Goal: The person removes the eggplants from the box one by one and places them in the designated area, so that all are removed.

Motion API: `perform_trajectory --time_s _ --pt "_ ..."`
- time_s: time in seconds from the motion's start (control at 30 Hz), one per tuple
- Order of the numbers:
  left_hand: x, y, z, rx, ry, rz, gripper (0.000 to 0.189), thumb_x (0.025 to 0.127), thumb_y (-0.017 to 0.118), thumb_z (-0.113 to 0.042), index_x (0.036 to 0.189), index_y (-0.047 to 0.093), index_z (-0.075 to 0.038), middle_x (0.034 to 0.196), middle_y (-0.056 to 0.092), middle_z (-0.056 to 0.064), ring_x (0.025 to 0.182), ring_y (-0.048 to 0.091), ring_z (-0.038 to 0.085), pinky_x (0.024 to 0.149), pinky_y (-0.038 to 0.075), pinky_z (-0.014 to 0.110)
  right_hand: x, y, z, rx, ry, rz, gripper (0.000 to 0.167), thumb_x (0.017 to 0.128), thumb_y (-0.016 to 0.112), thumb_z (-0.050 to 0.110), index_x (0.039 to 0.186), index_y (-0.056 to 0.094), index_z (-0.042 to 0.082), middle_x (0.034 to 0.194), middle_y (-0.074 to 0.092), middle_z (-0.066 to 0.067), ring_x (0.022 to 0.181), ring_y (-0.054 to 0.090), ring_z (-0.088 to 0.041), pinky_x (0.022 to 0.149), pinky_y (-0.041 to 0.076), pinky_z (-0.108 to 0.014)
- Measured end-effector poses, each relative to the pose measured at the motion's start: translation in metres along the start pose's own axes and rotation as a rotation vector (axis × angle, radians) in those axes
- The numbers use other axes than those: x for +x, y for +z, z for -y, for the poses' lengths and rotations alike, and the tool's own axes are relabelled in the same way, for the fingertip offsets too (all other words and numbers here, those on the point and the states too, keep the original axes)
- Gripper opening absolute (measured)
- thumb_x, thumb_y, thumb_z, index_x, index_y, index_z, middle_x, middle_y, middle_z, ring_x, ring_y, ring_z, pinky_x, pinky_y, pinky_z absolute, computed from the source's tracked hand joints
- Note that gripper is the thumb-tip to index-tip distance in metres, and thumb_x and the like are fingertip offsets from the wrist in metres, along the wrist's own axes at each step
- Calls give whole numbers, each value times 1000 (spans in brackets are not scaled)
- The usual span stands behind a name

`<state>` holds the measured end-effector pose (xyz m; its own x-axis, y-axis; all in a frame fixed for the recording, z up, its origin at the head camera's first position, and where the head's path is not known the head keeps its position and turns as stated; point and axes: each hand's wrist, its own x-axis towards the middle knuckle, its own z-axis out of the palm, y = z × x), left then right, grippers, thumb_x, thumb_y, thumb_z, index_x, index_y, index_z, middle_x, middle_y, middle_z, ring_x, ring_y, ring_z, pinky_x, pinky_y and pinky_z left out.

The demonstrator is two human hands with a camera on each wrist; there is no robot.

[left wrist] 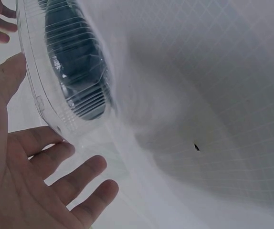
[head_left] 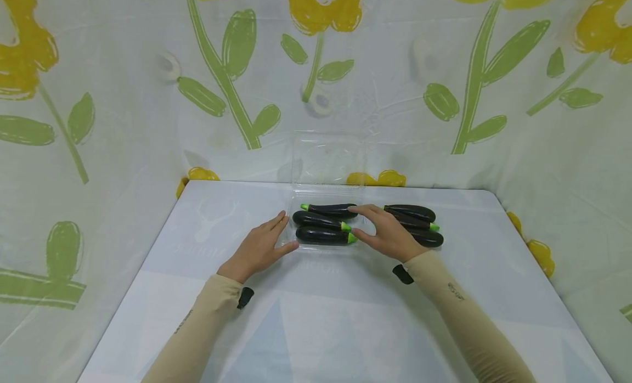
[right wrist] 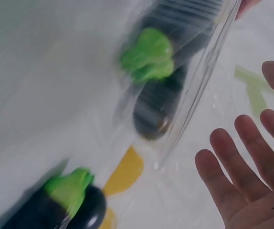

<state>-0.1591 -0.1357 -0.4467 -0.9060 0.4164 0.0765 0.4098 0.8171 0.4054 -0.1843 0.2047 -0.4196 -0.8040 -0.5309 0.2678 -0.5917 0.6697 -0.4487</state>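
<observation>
A transparent plastic box [head_left: 328,192] with its lid [head_left: 328,155] raised at the back stands near the table's far edge. Inside lie three dark eggplants with green stem ends, such as the front eggplant [head_left: 322,236]. My left hand [head_left: 261,244] is at the box's left side, its fingers extended; in the left wrist view, the fingertips [left wrist: 63,150] reach the box's rim [left wrist: 37,102]. My right hand [head_left: 387,232] hovers by the box's right side with fingers spread, and the right wrist view shows it apart from the rim [right wrist: 194,100], holding nothing.
Three more eggplants [head_left: 413,213] lie on the white table [head_left: 316,317] to the right of the box, partly behind my right hand. A flower-printed curtain [head_left: 385,108] surrounds the table at the back and sides.
</observation>
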Motion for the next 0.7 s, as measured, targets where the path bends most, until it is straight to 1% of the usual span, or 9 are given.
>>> perform_trajectory --time_s 0.2,0.33,0.47,0.7 --pt "0 0 -1 3 0 4 85 99 57 -57 157 33 1 164 27 15 145 36 38 117 33 53 15 13 15 39 -46 45 55 96 74 28 146 55 15 139 58 -6 124 60 -26 100 52 -43" --pt "0 0 -1 2 -10 12 86 99 56 -58 157 32 0 164 26 15 146 35 38 118 32 52 24 22 23 61 -26 101 55 96 73 30 146 55 15 140 58 -6 125 59 -25 102 52 -43" --pt "1 0 -1 0 -18 15 86 99 55 -59 157 32 0 165 26 15 146 35 37 118 31 53 32 29 29 77 -7 141 55 96 72 32 146 55 16 142 57 -8 127 57 -26 104 50 -45" --pt "1 -1 -2 12 -13 11 85 99 55 -58 157 33 0 164 27 15 146 36 37 117 32 53 42 37 34 70 -20 159 50 97 73 26 143 58 15 139 60 -7 127 58 -24 106 49 -42"
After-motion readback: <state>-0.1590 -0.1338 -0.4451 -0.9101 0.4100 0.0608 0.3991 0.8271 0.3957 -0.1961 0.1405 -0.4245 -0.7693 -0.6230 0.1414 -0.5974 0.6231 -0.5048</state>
